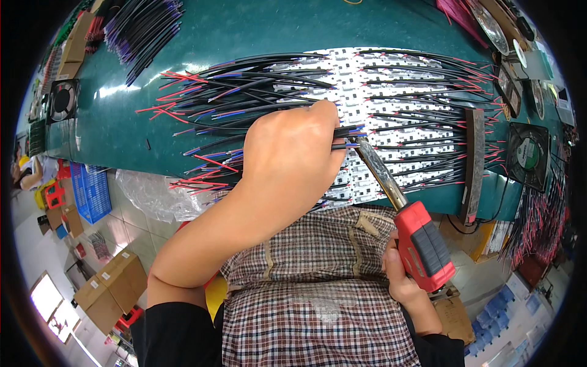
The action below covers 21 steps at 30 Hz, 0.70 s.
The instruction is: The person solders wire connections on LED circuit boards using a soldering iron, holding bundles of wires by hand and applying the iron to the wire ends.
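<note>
Near: checked apron (312,260). Right hand (401,278) closed round the handle of a red-and-black soldering gun (425,244); fingers partly hidden behind it. Its metal barrel (382,171) slants up-left, tip right by the stripped-back ends in the left hand; contact can't be told.

Left hand (293,147) is a closed fist, knuckles up, gripping black cables (347,132) whose blue and red wire ends poke out to the right, over the white board panel (350,61). Fingertips hidden underneath.

Panel sits on the green counter (244,27), near edge by the apron. Wired leads (263,68) fan out left of it, more leads (422,98) right. Long grey bar (472,165) lies across the right leads.

Edges: near-left rim has a clear plastic sheet (150,192) below it. Black fan (63,101) at left end, second fan (527,156) at right. Open green top between left leads and left fan, plus a wide strip beyond the panel. Cable bundle (143,37) far left. Floor, left: blue crate (92,192), cardboard boxes (113,281).
</note>
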### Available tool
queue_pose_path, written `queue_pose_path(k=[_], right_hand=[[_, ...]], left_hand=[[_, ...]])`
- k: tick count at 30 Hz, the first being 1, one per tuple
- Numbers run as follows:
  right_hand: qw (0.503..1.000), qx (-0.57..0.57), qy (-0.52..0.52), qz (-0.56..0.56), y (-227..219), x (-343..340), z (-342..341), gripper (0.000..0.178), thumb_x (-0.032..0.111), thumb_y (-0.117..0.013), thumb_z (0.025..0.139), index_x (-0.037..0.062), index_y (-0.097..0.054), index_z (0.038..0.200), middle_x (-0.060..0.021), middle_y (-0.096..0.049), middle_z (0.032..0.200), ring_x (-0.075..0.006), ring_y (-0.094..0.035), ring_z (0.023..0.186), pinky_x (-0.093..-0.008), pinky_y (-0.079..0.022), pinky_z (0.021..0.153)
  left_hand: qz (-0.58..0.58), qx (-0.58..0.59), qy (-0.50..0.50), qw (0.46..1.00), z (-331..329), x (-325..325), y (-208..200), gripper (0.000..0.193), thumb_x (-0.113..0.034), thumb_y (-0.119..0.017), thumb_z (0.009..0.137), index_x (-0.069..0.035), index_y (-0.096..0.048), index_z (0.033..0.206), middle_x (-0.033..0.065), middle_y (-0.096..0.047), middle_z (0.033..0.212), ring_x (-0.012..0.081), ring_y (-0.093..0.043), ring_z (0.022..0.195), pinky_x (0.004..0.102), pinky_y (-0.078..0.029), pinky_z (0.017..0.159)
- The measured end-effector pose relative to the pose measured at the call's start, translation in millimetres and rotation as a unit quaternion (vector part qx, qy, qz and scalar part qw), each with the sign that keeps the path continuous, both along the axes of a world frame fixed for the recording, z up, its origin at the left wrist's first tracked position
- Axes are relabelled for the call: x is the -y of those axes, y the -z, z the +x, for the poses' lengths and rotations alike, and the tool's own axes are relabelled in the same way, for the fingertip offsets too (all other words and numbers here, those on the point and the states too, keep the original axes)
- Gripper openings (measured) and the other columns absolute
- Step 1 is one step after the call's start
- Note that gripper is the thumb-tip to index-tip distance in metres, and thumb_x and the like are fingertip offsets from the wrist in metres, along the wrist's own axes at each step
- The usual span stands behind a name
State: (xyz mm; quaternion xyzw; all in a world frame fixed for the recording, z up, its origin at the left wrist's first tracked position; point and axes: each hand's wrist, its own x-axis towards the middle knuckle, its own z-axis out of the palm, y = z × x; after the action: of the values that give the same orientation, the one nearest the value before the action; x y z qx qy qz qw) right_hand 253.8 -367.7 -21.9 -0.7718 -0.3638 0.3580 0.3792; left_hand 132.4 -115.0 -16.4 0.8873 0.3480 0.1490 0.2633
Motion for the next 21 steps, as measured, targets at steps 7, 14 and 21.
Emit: queue_pose_path(k=[7,14,21], right_hand=[[0.992,0.089,-0.077,0.05,6,-1,4,0.02,0.003,-0.073,0.076,0.0007,-0.069,0.095,-0.0129,-0.065,0.085,-0.0286,-0.064,0.065,-0.0358,-0.052,0.057],[1.0,0.017,-0.019,0.013,2,6,2,0.016,0.006,-0.072,0.08,0.0007,-0.069,0.096,-0.0129,-0.065,0.084,-0.0275,-0.064,0.066,-0.0346,-0.052,0.058],[1.0,0.022,-0.016,0.015,1,9,2,0.016,0.007,-0.07,0.083,-0.0003,-0.069,0.097,-0.012,-0.066,0.084,-0.0268,-0.065,0.068,-0.0345,-0.052,0.061]], left_hand=[[0.021,-0.003,0.009,1.0,1,0,2,0.022,-0.007,-0.08,0.073,-0.002,-0.063,0.086,0.0132,-0.069,0.073,0.03,-0.069,0.065,0.039,-0.053,0.061],[0.016,-0.011,0.014,1.0,1,-1,0,0.022,-0.007,-0.08,0.073,-0.002,-0.064,0.087,0.0137,-0.069,0.074,0.0301,-0.07,0.066,0.0392,-0.054,0.062],[0.017,-0.026,0.015,0.999,1,-1,0,0.021,-0.008,-0.079,0.074,-0.002,-0.064,0.088,0.0134,-0.069,0.075,0.0301,-0.07,0.067,0.0397,-0.054,0.062]])
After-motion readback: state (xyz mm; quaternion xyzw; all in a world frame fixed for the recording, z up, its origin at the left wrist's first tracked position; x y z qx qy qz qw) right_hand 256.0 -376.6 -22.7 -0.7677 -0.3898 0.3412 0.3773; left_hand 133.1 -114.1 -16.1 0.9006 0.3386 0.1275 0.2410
